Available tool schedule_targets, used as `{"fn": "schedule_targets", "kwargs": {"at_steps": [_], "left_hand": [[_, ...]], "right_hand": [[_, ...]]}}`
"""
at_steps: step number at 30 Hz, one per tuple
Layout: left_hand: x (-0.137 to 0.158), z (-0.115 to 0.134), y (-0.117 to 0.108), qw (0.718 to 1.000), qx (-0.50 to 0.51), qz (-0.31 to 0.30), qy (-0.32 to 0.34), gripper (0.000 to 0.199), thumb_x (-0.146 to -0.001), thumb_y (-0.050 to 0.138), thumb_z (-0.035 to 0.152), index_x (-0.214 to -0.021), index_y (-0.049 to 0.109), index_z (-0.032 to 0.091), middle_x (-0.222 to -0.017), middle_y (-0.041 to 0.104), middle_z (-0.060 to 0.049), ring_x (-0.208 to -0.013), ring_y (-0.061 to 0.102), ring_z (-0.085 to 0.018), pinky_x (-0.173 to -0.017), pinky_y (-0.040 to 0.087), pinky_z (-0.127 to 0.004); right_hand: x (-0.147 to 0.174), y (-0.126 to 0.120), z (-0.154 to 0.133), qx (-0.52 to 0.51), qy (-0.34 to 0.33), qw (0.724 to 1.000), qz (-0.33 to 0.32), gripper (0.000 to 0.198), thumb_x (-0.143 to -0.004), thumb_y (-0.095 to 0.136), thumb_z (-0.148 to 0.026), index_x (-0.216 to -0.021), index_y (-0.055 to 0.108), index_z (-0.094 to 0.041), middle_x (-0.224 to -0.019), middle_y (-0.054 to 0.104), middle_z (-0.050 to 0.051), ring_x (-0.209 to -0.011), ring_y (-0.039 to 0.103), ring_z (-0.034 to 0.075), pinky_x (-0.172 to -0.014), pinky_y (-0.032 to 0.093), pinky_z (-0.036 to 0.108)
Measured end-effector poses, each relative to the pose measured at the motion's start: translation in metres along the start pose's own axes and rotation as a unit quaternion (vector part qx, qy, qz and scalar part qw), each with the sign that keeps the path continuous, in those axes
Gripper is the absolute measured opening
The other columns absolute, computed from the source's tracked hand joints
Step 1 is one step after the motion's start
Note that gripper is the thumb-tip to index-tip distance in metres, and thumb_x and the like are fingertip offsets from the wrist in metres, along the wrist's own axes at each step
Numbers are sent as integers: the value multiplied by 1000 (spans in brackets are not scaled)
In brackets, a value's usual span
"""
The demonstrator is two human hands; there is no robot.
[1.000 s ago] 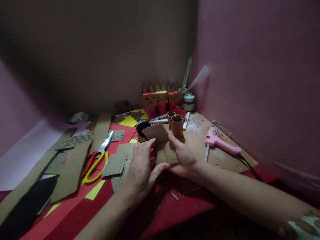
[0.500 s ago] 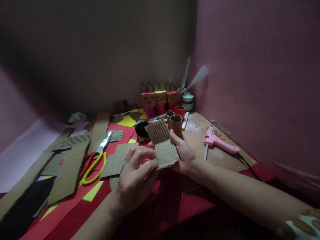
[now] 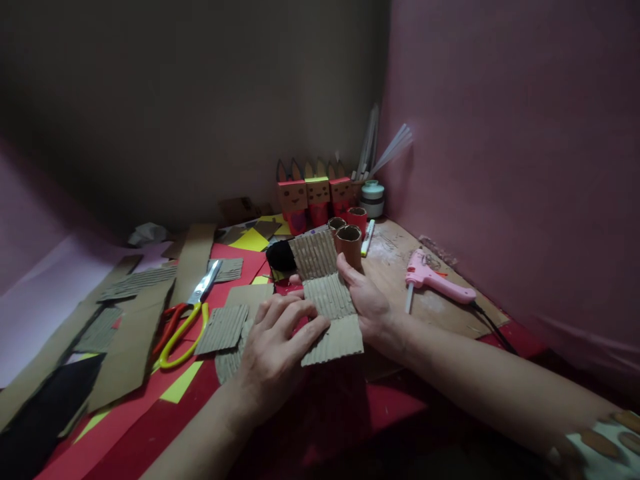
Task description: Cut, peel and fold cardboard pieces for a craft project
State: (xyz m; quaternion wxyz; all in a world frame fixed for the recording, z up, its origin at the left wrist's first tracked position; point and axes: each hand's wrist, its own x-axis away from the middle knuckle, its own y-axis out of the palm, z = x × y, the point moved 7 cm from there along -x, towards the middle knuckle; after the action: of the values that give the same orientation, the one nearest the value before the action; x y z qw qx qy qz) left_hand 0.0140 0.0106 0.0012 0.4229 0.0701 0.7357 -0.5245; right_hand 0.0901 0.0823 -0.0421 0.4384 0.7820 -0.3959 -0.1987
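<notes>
A folded strip of corrugated cardboard [image 3: 330,297] hangs between my hands, its ridged face toward me and creased into three panels. My right hand [image 3: 367,300] supports it from the right side, with the thumb along the edge and the other fingers behind. My left hand [image 3: 280,340] pinches the lower left edge, thumb lying over the lowest panel. Just beyond the strip stand open cardboard tubes, a brown one [image 3: 349,245] in front and a red one [image 3: 357,220] behind. Left of my left hand lies a small corrugated piece [image 3: 223,329].
Scissors with red and yellow handles [image 3: 187,327] lie on the left among cardboard strips [image 3: 135,340] and coloured paper. A pink glue gun [image 3: 435,280] rests on a board at right. Box-headed figures with ears [image 3: 293,197] stand at the back, beside a lidded jar [image 3: 372,199].
The cardboard strip has been unfolded further: its lowest panel now opens down toward me. My left thumb has shifted right onto that panel. The view has turned slightly.
</notes>
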Motion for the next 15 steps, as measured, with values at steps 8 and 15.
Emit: {"fn": "schedule_targets", "kwargs": {"at_steps": [8, 15], "left_hand": [[3, 0, -12, 998, 19, 54, 4, 24, -86, 56, 8, -106, 65, 18, -100, 70, -10, -99, 59, -26, -87, 46, -43], [9, -48, -5, 869, 333, 115, -347, 22, -81, 66, 15, -102, 68, 23, -95, 74, -4, -86, 67, -20, -77, 53, -33]], "right_hand": [[-1, -7, 2, -26, 12, 999, 28, 45, -100, 24, -36, -112, 60, -9, -87, 70, 14, -78, 67, 23, -77, 55, 44], [4, -24, -14, 157, -127, 972, 123, 29, -89, 50, -28, -113, 60, -16, -94, 69, 9, -88, 65, 23, -78, 53, 40]]}}
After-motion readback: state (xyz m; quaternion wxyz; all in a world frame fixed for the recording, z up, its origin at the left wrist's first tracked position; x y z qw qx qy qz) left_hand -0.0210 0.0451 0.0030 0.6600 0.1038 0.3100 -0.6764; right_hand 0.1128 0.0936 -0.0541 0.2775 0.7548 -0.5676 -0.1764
